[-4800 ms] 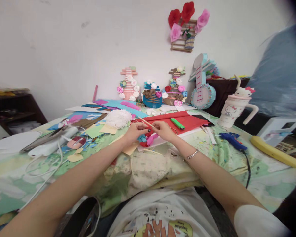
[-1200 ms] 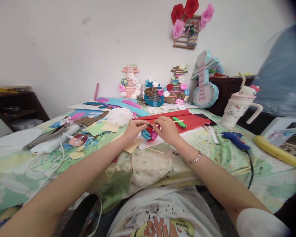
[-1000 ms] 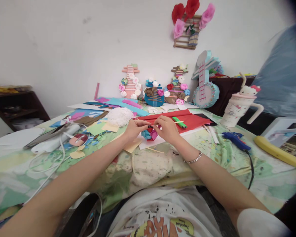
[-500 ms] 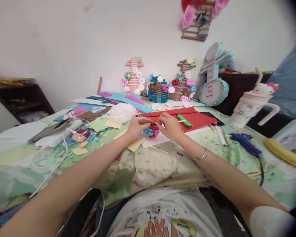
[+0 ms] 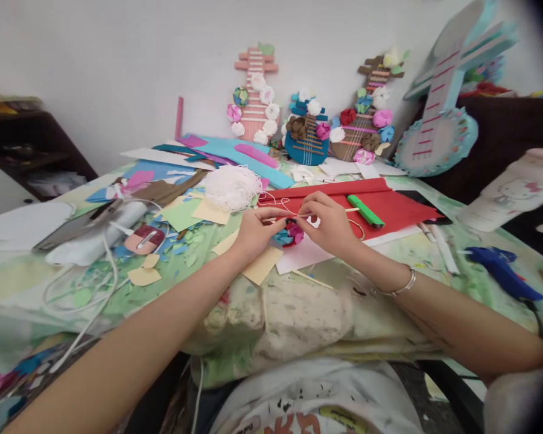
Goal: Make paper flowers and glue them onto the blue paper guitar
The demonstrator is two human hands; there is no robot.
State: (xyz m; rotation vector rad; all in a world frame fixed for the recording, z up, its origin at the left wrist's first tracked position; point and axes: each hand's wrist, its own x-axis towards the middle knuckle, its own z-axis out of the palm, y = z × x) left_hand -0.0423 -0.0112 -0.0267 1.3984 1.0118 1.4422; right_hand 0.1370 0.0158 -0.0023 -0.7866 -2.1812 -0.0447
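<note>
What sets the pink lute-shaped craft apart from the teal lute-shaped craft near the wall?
The pink lute-shaped craft is taller; the teal lute-shaped craft is shorter. The pink craft has pale crosswise stripes, while the teal craft has brown crosswise bars under white lengthwise strings. The pink craft's paper flowers are mostly white; the teal craft's include a large brown flower. Both stand upright.

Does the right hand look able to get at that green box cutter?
Probably yes: the green box cutter lies uncovered on the red paper, close beside the right hand. That hand seems to be gripping a thin stick, though, so it might need freeing first.
</note>
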